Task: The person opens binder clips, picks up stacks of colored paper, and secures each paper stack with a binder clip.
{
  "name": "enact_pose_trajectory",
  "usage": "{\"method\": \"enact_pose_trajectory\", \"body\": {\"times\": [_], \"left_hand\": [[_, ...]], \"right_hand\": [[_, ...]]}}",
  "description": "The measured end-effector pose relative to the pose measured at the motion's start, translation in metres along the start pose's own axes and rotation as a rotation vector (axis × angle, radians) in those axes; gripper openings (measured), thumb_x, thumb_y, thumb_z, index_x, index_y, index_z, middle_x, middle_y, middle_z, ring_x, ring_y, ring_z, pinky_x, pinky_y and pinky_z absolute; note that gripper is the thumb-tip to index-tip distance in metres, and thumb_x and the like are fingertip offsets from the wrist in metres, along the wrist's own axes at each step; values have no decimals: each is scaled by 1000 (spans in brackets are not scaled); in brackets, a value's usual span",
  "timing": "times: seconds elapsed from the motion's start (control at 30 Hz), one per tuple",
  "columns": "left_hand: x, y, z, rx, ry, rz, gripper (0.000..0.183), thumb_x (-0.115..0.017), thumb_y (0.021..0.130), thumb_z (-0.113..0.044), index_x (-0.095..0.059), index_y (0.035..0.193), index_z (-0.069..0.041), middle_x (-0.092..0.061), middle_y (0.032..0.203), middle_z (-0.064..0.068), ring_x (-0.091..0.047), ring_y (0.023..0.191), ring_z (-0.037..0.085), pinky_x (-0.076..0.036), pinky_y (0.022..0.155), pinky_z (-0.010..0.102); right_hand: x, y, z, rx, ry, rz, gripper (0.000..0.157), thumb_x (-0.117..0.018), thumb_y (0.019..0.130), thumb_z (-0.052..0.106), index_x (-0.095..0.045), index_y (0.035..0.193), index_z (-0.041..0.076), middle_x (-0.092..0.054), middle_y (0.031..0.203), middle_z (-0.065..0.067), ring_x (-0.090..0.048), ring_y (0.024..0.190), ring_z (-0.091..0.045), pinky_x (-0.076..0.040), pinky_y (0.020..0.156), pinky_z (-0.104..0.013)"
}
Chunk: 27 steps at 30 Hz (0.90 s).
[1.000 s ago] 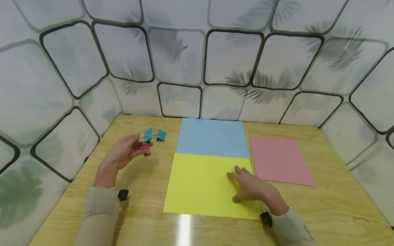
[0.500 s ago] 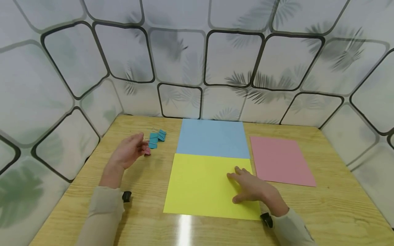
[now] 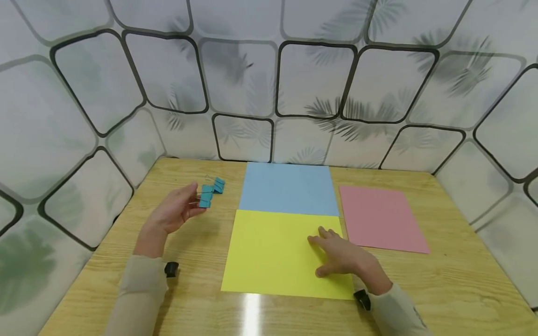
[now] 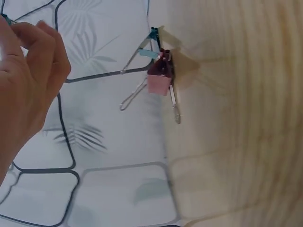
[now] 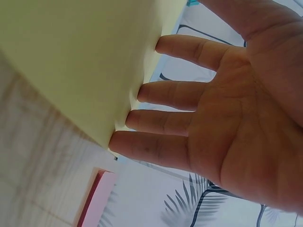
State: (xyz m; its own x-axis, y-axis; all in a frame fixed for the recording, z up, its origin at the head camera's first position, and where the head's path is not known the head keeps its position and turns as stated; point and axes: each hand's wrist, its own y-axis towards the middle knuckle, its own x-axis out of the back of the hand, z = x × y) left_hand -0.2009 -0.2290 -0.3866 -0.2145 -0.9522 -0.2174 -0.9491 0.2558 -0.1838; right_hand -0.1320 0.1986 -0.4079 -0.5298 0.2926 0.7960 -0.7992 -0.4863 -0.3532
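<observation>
My left hand [image 3: 174,210] pinches a blue binder clip [image 3: 206,196] by its wire handle end, at the left of the table. Just behind it lies a second blue binder clip [image 3: 219,185], which shows partly in the left wrist view behind a pink binder clip [image 4: 160,80]. In the head view the pink clip is hidden by the left hand and the held clip. My right hand [image 3: 338,254] rests with spread fingers on a yellow sheet of paper [image 3: 273,252]. Its fingertips [image 5: 135,120] press on that sheet in the right wrist view.
A light blue sheet [image 3: 290,189] lies directly behind the yellow one. To the right is a pink sheet [image 3: 382,219]. All lie on a wooden table [image 3: 454,280], with a patterned curtain [image 3: 319,84] standing behind and at both sides.
The held blue clip has turned and come slightly lower and nearer in the left hand. The pink clip has gone out of sight in the head view. The right hand stays put.
</observation>
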Motion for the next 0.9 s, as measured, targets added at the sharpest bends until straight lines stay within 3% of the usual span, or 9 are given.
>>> {"method": "enact_pose_trajectory", "body": {"times": [0.1, 0.17, 0.33, 0.53, 0.67, 0.8, 0.9], "left_hand": [[5, -1, 3, -16, -183, 65, 17, -50, 104, -21, -61, 102, -8, -64, 96, 4, -67, 86, 11, -56, 82, 22], [8, -2, 5, -33, -265, 120, 20, -48, 104, -10, -66, 97, -7, -69, 95, 5, -70, 88, 13, -56, 84, 23], [7, 0, 5, -92, -307, 238, 30, -43, 104, 1, -73, 105, -5, -73, 103, 9, -71, 98, 14, -54, 86, 20], [0, 1, 1, -51, -209, 182, 25, -44, 107, -14, -68, 113, -11, -65, 116, 8, -65, 106, 14, -52, 92, 23], [-4, 3, -3, -11, -194, 141, 23, -45, 106, -26, -60, 113, -9, -53, 118, 10, -57, 109, 19, -51, 97, 28], [-7, 3, -5, -6, -218, 129, 29, -42, 107, -30, -48, 116, -4, -57, 119, 12, -60, 111, 21, -51, 97, 29], [-6, 2, -8, -11, -201, 112, 33, -39, 107, -35, -44, 117, -4, -63, 112, 9, -64, 104, 18, -54, 92, 28]], "right_hand": [[-1, 1, 0, -12, -1, 7, 82, -83, 82, 26, -42, 149, 3, -18, 158, -32, -16, 144, -54, -22, 110, -69], [-2, 1, -1, -18, -9, 14, 82, -83, 82, 26, -42, 149, 3, -18, 158, -32, -16, 145, -53, -22, 110, -69], [-2, 1, -2, -13, -33, 1, 82, -83, 82, 26, -42, 149, 3, -19, 157, -33, -17, 144, -54, -24, 110, -69], [-2, 0, -2, -20, -4, 4, 82, -83, 82, 25, -42, 149, 3, -18, 158, -32, -16, 144, -53, -23, 110, -69], [-2, -1, -3, -5, -10, -3, 82, -83, 82, 26, -42, 149, 2, -19, 157, -33, -16, 144, -55, -23, 109, -70], [-1, 1, -4, 13, -24, -7, 82, -83, 81, 26, -42, 149, 2, -19, 157, -34, -17, 143, -55, -25, 108, -71], [0, 3, -4, 10, -29, 0, 83, -83, 82, 27, -42, 149, 3, -18, 157, -33, -17, 144, -55, -25, 108, -70]]}}
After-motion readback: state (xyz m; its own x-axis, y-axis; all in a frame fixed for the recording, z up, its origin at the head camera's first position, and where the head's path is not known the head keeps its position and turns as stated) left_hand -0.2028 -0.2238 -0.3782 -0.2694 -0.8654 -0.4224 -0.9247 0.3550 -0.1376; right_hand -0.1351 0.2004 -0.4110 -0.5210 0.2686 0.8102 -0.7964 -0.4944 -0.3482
